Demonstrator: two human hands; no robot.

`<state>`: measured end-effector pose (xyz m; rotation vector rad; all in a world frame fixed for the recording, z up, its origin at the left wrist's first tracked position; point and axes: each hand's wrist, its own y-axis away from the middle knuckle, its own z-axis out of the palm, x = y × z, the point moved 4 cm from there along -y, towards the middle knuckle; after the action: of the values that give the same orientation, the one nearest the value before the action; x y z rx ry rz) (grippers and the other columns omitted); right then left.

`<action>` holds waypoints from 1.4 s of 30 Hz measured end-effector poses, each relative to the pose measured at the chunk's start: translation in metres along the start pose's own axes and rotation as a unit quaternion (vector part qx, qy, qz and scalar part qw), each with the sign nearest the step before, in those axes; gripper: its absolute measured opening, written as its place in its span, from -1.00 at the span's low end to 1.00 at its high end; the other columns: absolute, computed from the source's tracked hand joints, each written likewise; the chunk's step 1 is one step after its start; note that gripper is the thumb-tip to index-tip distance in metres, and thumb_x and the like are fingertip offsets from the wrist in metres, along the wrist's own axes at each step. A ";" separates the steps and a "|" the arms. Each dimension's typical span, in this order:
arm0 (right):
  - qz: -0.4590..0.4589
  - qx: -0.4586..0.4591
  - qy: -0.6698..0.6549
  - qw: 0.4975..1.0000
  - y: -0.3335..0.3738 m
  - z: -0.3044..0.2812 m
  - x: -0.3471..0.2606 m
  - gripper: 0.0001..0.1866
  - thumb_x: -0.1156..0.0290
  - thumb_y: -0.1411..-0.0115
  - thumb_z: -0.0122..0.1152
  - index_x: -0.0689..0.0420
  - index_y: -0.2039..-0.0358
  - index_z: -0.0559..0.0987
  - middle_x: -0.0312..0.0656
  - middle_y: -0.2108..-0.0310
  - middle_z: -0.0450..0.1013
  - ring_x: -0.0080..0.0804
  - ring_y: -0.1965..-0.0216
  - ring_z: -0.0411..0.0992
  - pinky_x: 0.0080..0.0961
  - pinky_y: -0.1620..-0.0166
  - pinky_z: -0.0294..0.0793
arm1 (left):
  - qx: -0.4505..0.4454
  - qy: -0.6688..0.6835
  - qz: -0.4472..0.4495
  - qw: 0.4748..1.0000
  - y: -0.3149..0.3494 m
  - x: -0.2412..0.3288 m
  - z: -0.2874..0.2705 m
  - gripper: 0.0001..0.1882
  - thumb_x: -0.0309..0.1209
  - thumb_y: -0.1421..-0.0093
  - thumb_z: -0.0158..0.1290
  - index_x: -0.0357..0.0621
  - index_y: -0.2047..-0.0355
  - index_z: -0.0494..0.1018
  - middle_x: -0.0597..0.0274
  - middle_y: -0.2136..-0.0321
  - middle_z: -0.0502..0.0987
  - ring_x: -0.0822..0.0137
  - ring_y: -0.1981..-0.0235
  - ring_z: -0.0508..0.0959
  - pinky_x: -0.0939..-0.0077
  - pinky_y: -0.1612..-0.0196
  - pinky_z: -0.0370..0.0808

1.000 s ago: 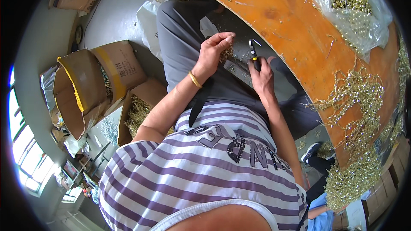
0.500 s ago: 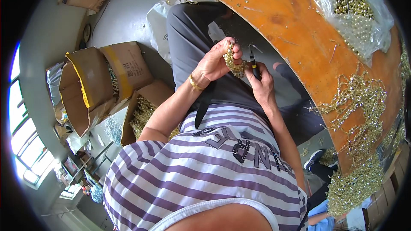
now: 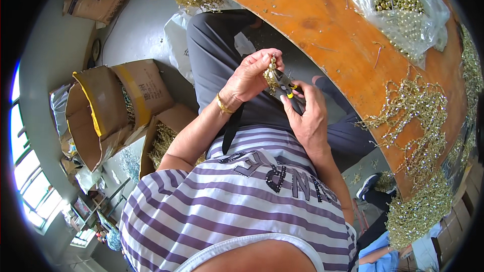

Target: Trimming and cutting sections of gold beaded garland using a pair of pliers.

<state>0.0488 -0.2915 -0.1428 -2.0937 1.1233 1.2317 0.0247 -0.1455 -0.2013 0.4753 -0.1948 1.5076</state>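
Above my lap, my left hand [image 3: 246, 76] pinches a small bunch of shiny gold beads [image 3: 273, 64] between thumb and fingers. The beads hang in a short string, and their lower part lies against my palm. In my right hand [image 3: 312, 116] is a pair of pliers [image 3: 288, 85] with black and yellow handles. The jaws point up and left and meet the beads beside my left fingers. Whether they are closed on a wire or on a bead is too small to tell.
An orange wooden table [image 3: 307, 20] curves along my right. On it are a clear plastic bag [image 3: 433, 30] of gold beads and tangled gold bead garlands [image 3: 413, 111]. Open cardboard boxes [image 3: 108, 106] stand at my left. Another person's arm [image 3: 375, 255] shows at the lower right.
My right hand has turned the pliers and brought their jaws to the beads; before, they were apart, pointing upward. My left hand still holds the beads. The whole view has shifted slightly.
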 end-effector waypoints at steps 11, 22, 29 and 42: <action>-0.072 0.071 0.143 0.984 -0.001 -0.006 -0.006 -0.68 0.39 0.05 0.23 0.18 0.27 0.39 -0.16 0.43 0.32 -0.29 0.41 0.31 -0.40 0.31 0.31 | 0.010 -0.138 0.047 0.989 0.009 0.005 0.005 -0.80 -0.34 -0.13 -0.02 -0.13 0.25 0.42 0.27 0.25 0.38 0.45 0.17 0.35 0.52 0.11 0.30; -0.059 0.061 0.153 0.985 -0.005 -0.008 -0.008 -0.70 0.43 0.09 0.24 0.17 0.32 0.41 -0.21 0.52 0.33 -0.33 0.50 0.31 -0.43 0.36 0.32 | 0.004 -0.125 0.027 0.992 0.007 0.002 0.002 -0.80 -0.35 -0.14 -0.03 -0.17 0.26 0.42 0.27 0.25 0.36 0.45 0.21 0.34 0.52 0.16 0.30; -0.030 0.050 0.088 0.994 -0.005 -0.006 0.003 -0.80 0.50 0.12 0.20 0.19 0.45 0.41 -0.11 0.54 0.36 -0.22 0.52 0.38 -0.41 0.42 0.34 | 0.106 -0.268 0.009 0.958 0.011 0.006 -0.004 -0.82 -0.45 -0.12 -0.07 -0.29 0.31 0.40 0.23 0.30 0.39 0.43 0.26 0.38 0.56 0.19 0.32; 0.135 0.384 0.233 0.883 0.004 -0.240 0.056 -0.73 0.29 0.00 0.18 0.25 0.43 0.42 -0.13 0.56 0.32 -0.38 0.53 0.30 -0.44 0.46 0.26 | 0.046 -0.079 -0.099 0.991 -0.006 -0.014 0.034 -0.74 -0.27 -0.15 -0.04 -0.04 0.18 0.27 0.40 0.42 0.36 0.50 0.44 0.36 0.59 0.36 0.34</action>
<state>0.1789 -0.4888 -0.0728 -1.6483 1.7929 0.2402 0.0355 -0.1728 -0.1777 0.6688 -0.1962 1.2883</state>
